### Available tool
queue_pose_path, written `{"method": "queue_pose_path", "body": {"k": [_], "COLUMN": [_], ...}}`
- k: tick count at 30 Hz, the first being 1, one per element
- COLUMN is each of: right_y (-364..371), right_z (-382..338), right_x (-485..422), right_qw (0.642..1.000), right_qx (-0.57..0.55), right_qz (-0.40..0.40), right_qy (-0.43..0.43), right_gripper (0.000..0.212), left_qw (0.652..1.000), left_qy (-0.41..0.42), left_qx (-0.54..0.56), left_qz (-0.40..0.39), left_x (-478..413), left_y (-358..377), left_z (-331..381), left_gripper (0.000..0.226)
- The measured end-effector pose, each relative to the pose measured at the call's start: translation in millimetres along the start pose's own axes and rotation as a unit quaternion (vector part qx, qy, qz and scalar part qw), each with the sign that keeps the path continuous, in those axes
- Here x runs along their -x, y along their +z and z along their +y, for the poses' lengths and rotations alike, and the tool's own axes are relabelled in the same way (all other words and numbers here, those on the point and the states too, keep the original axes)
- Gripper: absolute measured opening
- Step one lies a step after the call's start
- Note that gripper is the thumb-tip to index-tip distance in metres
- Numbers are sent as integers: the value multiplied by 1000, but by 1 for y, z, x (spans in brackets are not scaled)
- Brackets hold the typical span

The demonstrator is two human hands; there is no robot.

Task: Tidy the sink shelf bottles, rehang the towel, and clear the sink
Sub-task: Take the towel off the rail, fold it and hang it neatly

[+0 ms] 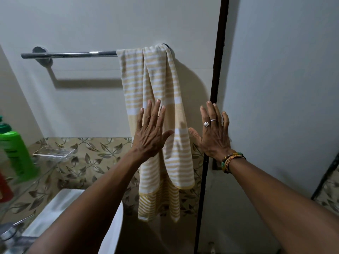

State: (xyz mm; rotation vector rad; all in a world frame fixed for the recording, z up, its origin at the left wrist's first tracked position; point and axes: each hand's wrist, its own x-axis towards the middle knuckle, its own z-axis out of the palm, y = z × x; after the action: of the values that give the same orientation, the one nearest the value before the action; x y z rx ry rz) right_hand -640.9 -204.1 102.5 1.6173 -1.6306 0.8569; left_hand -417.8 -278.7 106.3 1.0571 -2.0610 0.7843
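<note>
I am on the towel step. The towel [157, 74] hangs bunched on the bar [73, 54], above my fingers. My left hand [150, 132] lies flat on it and my right hand [213, 133] is spread just beside it, both holding nothing. Next, I think, it needs spreading out.

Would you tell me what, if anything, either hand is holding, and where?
Nothing is gripped: left hand spreads flat over the striped towel, right hand open beside it.
</note>
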Motion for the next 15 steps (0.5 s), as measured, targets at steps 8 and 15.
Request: {"method": "queue_pose_path", "body": {"k": [8, 15], "right_y": [5, 17], "right_z": [1, 11], "right_x": [-4, -25], "right_qw": [1000, 999], "right_qx": [14, -20], "right_qz": [4, 20], "right_qy": [-7, -23], "right_gripper": [78, 77], "left_qw": [1000, 1000], "left_qy": [12, -1], "left_qx": [0, -14], "left_qz": [1, -4], "left_x": [3, -9], "left_y": [11, 11], "left_z": [-7, -8], "left_gripper": [82, 83]}}
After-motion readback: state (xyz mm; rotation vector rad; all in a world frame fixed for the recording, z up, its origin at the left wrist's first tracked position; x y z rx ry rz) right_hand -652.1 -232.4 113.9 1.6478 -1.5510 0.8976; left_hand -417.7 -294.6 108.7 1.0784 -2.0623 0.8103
